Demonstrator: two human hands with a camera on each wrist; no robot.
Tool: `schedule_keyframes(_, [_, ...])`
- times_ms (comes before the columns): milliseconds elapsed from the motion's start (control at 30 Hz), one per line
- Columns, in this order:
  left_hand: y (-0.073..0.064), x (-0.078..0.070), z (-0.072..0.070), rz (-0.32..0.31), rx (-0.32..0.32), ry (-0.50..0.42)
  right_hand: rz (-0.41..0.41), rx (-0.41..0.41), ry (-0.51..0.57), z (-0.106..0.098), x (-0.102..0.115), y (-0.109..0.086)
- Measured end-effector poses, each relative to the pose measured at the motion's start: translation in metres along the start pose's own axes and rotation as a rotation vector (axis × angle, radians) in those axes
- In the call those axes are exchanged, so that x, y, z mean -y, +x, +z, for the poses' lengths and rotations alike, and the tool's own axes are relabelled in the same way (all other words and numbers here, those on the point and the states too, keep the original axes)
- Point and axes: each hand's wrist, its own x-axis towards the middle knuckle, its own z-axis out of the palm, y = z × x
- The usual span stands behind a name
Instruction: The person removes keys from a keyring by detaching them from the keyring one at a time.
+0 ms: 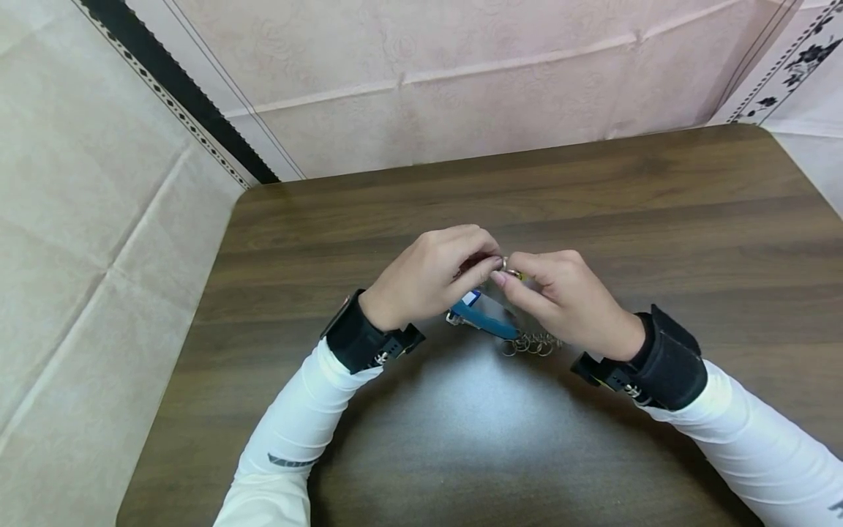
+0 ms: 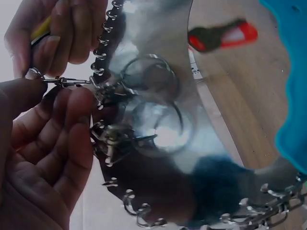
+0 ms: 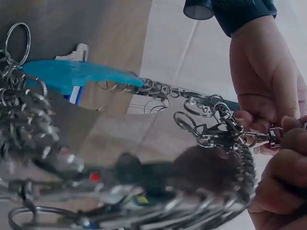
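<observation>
Pinched together, your left hand and right hand nearly meet over the table in the head view, above a blue handle. In the left wrist view, your left thumb and fingers clamp a metal clasp at the shiny metal band's edge; your right fingers curl round a mostly hidden yellow item. In the right wrist view, the clasp lies between both hands.
</observation>
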Motion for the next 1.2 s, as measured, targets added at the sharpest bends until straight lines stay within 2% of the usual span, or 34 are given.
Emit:
schedule_keyframes(233, [0.0028,-0.0032,-0.0007,-0.012,0.016,0.037,0.021,-0.008,-0.004,-0.0009,0.0000,-0.0014])
schedule_keyframes(533, [-0.0005,-0.0032,-0.0016,0.065,-0.062,0.147,0.073,0.017,-0.005,-0.0038,0.0018,0.0005])
schedule_keyframes(700, [-0.0009,-0.0006,-0.0025,0.057,-0.051,0.064,0.072,0.014,-0.015,-0.0047,0.0026,0.0019])
schedule_keyframes(833, [-0.0010,0.0019,-0.0043,-0.002,-0.004,-0.054,0.068,-0.007,-0.030,-0.0039,0.0028,0.0026])
schedule_keyframes(933, [-0.0006,0.0025,-0.0060,-0.036,0.029,-0.093,0.068,-0.018,-0.040,-0.0032,0.0026,0.0025])
schedule_keyframes(1067, [0.0003,0.0020,-0.0060,-0.027,0.026,-0.068,0.089,-0.007,-0.030,-0.0031,0.0028,0.0022])
schedule_keyframes(1200, [0.0002,0.0009,-0.0046,0.037,-0.023,0.026,0.108,0.017,-0.004,-0.0038,0.0034,0.0025])
